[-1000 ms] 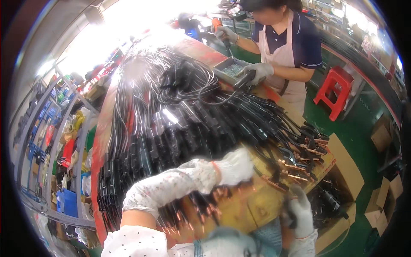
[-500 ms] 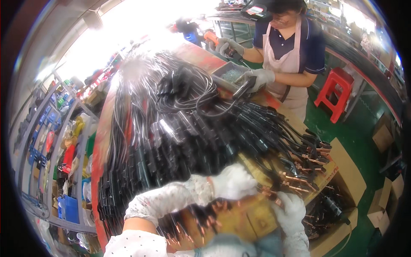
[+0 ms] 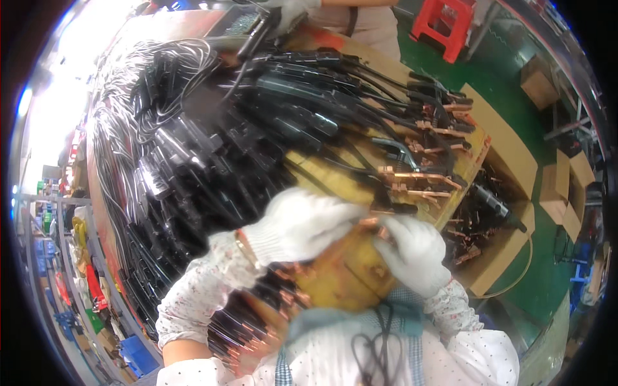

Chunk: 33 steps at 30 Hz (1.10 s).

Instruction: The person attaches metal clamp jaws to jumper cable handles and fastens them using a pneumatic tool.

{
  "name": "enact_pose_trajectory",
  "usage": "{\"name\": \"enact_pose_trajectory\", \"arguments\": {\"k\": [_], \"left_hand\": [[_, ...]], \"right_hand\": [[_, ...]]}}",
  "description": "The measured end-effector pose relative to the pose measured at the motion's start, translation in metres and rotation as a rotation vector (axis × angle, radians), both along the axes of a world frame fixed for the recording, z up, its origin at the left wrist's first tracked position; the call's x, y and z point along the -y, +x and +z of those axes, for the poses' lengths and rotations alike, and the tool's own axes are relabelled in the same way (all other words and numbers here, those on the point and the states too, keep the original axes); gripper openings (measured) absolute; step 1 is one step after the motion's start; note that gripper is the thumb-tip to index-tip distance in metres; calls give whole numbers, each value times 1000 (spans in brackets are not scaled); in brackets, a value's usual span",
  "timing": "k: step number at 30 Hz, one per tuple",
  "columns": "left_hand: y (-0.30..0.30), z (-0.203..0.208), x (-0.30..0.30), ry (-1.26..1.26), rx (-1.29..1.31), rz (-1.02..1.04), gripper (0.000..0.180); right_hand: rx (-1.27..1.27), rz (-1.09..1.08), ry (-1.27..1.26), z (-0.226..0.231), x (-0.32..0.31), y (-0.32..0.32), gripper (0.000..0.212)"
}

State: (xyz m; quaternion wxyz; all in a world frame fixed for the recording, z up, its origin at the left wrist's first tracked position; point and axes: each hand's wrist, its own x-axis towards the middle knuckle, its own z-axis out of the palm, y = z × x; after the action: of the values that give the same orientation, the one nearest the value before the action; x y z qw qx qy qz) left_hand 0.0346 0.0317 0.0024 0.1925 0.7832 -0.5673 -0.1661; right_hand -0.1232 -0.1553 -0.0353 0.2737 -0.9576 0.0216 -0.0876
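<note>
My left hand (image 3: pixel 309 222), in a white knit glove, has its fingers closed at the edge of a small copper-coloured piece (image 3: pixel 369 222). From the other side my right hand (image 3: pixel 415 251), also gloved, pinches the same piece. Fingers partly cover it, so its full shape is hidden. Just beyond my hands lie copper jaw-like parts (image 3: pixel 418 177) on the ends of black cables. To the left spreads a thick pile of black handles (image 3: pixel 225 174) with cables. More copper tips (image 3: pixel 293 296) point out from under my left forearm.
A yellowish worn board (image 3: pixel 341 276) lies under my hands. At the right stands an open cardboard box (image 3: pixel 508 154) holding black and copper parts. Across the table, a person's gloved hand (image 3: pixel 290 14) holds a black handle. A red stool (image 3: pixel 444 29) stands on the green floor.
The view has swung down and to the right, so the co-worker is mostly out of frame. My hands have come away from the copper-ended pile and meet over the board with the copper piece between them.
</note>
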Motion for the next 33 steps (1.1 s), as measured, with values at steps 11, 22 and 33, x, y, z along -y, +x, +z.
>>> {"name": "enact_pose_trajectory", "arguments": {"k": [11,22,33], "left_hand": [[-14,2,3,-52,-90,-31,28],[-10,-1,-2,-9,-132,-67,16],[-8,10,2,154,-314,6,15]], "right_hand": [[93,38,6,-5,-9,-3,35],[189,72,64,-19,-12,-4,38],[256,196,-72,-19,-11,6,33]]}}
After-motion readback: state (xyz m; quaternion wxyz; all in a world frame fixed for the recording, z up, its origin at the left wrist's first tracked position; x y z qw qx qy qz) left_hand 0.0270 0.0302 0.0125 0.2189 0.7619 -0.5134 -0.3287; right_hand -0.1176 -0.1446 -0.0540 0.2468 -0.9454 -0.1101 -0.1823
